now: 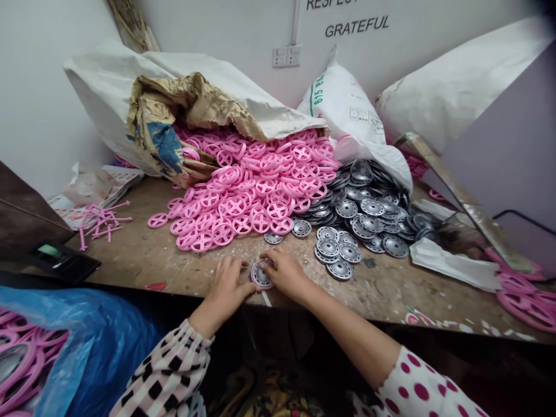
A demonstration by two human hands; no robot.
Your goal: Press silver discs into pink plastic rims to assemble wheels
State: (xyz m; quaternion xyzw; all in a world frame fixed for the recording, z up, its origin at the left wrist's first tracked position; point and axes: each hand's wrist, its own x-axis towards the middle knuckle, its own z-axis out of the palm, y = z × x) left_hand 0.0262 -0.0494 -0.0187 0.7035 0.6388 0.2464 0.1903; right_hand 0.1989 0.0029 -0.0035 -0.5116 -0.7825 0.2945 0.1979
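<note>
At the front edge of the table lies a pink wheel with a silver hubcap set into its face. My left hand grips it from the left, thumb at the near rim and fingers curled on the tabletop. From the other side my right hand has its thumb and fingers pressed on the hubcap and far rim, hiding part of it. Just beyond my hands spreads a large heap of pink spoked wheels. Silver-grey hubcaps are piled to the right of it, several lying close to my right hand.
A paper-lined white sack spills the pink wheels; another white sack stands behind the hubcaps. Pink sticks and a black device are at left. A blue plastic bag holds pink parts. White paper lies right.
</note>
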